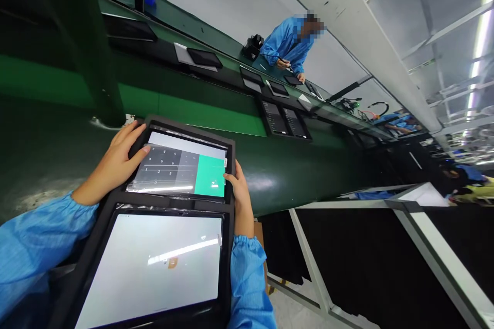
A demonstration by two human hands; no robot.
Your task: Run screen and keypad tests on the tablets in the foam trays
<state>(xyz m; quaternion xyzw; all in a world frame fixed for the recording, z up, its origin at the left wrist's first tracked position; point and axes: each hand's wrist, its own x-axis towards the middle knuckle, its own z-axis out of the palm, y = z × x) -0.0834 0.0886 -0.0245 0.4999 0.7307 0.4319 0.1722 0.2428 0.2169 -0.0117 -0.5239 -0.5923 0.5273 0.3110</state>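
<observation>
A black foam tray (175, 204) carries two tablets in separate recesses, at the near edge of the green bench. The far tablet (162, 167) shows a dark number keypad beside a green block. On the near tablet (154, 252) is a white screen with a small orange logo. My left hand (118, 162) is at the tray's far left corner, its thumb reaching over the keypad tablet's edge. My right hand (241, 193) grips the tray's right side, thumb on the rim by the keypad tablet. The undersides of both grips are hidden.
A dark green post (90, 46) rises from the bench just beyond my left hand. Across the green belt (185, 110) lie several tablets and another black tray (285, 119). A co-worker in blue (287, 41) handles a tablet there. Framed black panels (358, 262) stand at right.
</observation>
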